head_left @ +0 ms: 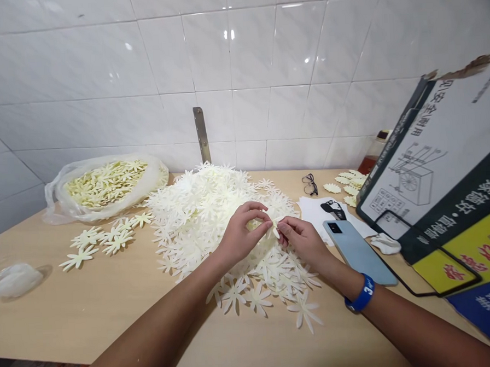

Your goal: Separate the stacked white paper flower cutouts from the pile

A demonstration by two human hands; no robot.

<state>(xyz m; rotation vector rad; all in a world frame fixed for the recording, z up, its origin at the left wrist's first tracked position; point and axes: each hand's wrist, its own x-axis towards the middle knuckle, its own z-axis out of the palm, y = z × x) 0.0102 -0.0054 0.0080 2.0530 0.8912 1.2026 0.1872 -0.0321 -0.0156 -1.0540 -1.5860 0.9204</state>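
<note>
The right hand [301,236] has its thumb and fingers closed in a pinch on a small pale flower [276,229]. The left hand [243,230] curves in, thumb at the flower's other edge, a gap under its arched forefinger; whether it grips too, I cannot tell. The flower is above the front of the heaped white flowers [189,208]. Its petals look thin, so a light fingertip pinch near the centre seems best, with wrists clear of the loose ones on the desk [124,305].
</note>
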